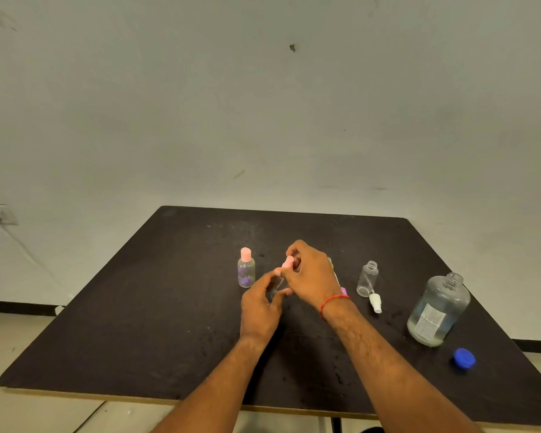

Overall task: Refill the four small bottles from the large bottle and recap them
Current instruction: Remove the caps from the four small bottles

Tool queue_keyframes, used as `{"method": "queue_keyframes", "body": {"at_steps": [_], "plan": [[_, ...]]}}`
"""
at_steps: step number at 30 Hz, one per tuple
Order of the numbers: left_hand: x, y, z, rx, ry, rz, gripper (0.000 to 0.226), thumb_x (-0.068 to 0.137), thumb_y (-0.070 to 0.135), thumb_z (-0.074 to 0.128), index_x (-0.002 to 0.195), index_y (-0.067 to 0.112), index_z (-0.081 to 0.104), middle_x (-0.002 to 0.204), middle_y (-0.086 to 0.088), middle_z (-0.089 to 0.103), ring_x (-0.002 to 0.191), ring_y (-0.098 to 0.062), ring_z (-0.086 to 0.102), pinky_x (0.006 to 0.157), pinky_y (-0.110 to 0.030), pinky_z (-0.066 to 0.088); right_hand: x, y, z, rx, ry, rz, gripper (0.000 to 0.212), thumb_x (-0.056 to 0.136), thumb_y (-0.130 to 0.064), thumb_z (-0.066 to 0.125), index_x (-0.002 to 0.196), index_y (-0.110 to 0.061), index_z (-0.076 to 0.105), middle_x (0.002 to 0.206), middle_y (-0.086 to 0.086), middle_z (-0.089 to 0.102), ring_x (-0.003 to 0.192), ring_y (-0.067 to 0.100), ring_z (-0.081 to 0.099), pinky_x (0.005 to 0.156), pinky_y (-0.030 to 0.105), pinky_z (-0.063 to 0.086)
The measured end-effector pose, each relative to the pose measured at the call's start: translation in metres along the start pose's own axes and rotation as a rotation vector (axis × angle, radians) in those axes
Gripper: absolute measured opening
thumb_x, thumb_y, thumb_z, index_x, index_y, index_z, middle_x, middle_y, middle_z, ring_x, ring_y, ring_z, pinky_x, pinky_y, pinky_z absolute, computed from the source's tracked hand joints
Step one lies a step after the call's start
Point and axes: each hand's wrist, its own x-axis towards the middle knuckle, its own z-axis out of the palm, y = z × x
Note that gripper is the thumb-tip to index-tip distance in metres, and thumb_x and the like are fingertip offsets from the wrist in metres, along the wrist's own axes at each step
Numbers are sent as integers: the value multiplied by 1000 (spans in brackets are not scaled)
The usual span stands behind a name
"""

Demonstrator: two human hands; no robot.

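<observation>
**Capping work at mid-table, big bottle off to the right**

Hands are together at the centre of the table [169, 307]. Left hand [260, 307] grips the clear body of the held bottle [278, 287] from below. Right hand [310, 276] pinches its pink cap [289, 264] from above. The bottle's long axis is tilted, cap end up and away from the person. Can't tell if the cap is going on or coming off. Fill level is hidden by the fingers.

Key relation: big bottle [438, 310] stands upright and uncapped, well to the right of both hands, near the table's right edge. Right hand is nearer, so any pour is likely a right-side reach.

Counts:
- Small bottles, three in plain view: held bottle, capped bottle [246, 271] upright just left of the hands, and open bottle [367, 279] upright between the hands and the big bottle.
- A fourth is probably behind the right wrist. Only a pink bit [343, 290] shows there.
- Big bottle: one.
- Loose tops, two: spray top [375, 303] lying by the open bottle's base, and blue cap [464, 358] near the big bottle, toward the person.
</observation>
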Motion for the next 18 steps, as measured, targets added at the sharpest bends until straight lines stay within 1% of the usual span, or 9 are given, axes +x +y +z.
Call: {"method": "queue_keyframes", "body": {"at_steps": [2,3,5,7,9,10,13,15,18], "plan": [[0,0,0,1,-5,2,42,90,3,73,117,34,63,105,33,61,103,25,55,83,3,41,0,-1,0,-10,16,-16,21,86,-19,70,100,-25,55,88,-8,61,76,7,59,61,11,46],[0,0,0,7,-7,2,43,90,4,73,116,36,62,105,31,62,104,23,56,84,2,41,0,0,0,-1,4,-19,24,86,-14,69,102,-24,55,90,-7,61,77,7,60,62,12,49],[1,-2,0,13,-9,-4,42,90,5,73,117,36,63,105,29,63,104,21,57,84,1,42,-1,0,0,37,-44,-26,36,83,-4,69,109,-24,55,97,-6,61,85,10,61,70,20,56],[1,-2,-1,11,-5,-14,40,91,6,73,118,33,64,105,29,63,103,21,57,83,1,42,-1,0,-1,73,-71,-39,45,81,-1,69,116,-25,54,104,-4,63,93,12,61,77,24,57],[1,-1,-1,-1,0,-7,41,91,4,72,116,35,63,106,28,64,104,19,58,84,0,44,0,0,-1,82,-57,-45,49,80,-7,72,121,-26,52,110,-5,62,97,12,61,79,22,55],[1,-2,-1,-11,2,-4,42,91,3,72,116,35,63,107,26,65,104,18,59,86,-2,45,1,1,-1,71,-36,-37,49,79,-12,74,121,-26,52,110,-5,61,97,12,60,79,22,55],[2,-3,0,-6,8,4,43,88,1,74,120,29,65,107,27,64,105,21,58,85,0,44,2,2,0,15,39,-1,40,79,-27,77,112,-26,54,94,-8,59,84,8,58,72,18,51],[2,-6,1,24,2,2,41,88,6,76,123,26,67,107,27,64,105,20,58,85,1,43,3,3,0,21,29,11,34,80,-24,77,106,-26,55,90,-8,60,80,8,59,68,14,47],[3,-8,1,35,-2,-11,37,88,11,76,122,25,68,107,24,66,105,14,60,84,0,43,2,2,-3,49,-32,-24,36,80,-6,71,108,-24,56,96,-5,63,87,9,60,68,11,45]]}}
